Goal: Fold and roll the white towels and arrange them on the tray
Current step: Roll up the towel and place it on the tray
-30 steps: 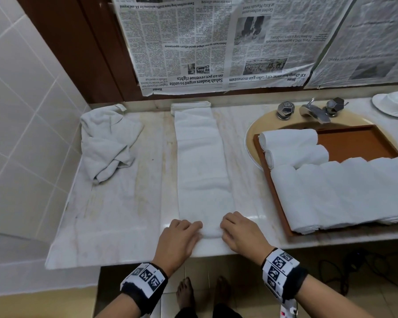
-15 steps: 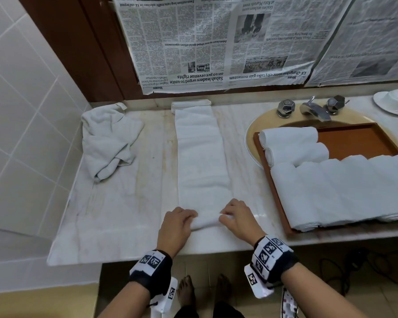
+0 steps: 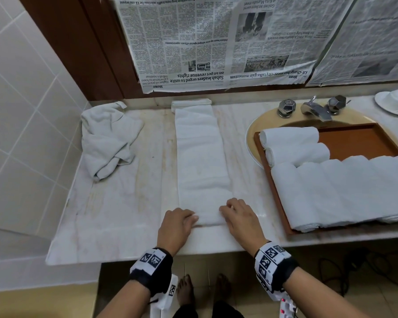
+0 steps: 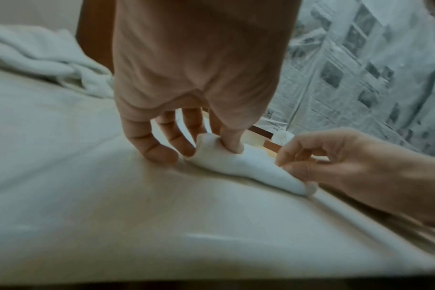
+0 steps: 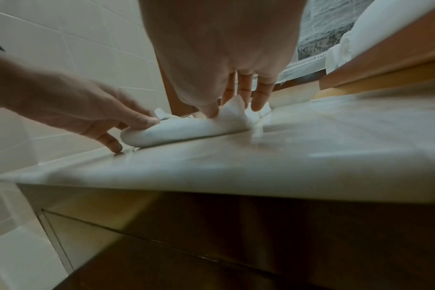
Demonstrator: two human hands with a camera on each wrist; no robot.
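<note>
- The left hand (image 3: pixel 177 222) and the right hand (image 3: pixel 240 218) are both pinching the near end of the folded towel (image 3: pixel 201 161), thumb against curled fingers, one hand at each corner.
- That near end is now curling into a small, tight roll (image 4: pixel 246 166); a second ago it was lying nearly flat at the counter's front edge, so the rolling is just getting going.
- Beyond the hands, the rest of the towel is lying as a long flat strip on the counter (image 3: pixel 129 214), running back to the wall, so most of it is still waiting to be rolled.
- To the right, the tray (image 3: pixel 359 141) is sitting over the sink, already holding several rolled towels (image 3: pixel 331 189).
- Far left, a crumpled towel (image 3: pixel 109 138) is lying unfolded, which I take as the next job.
</note>
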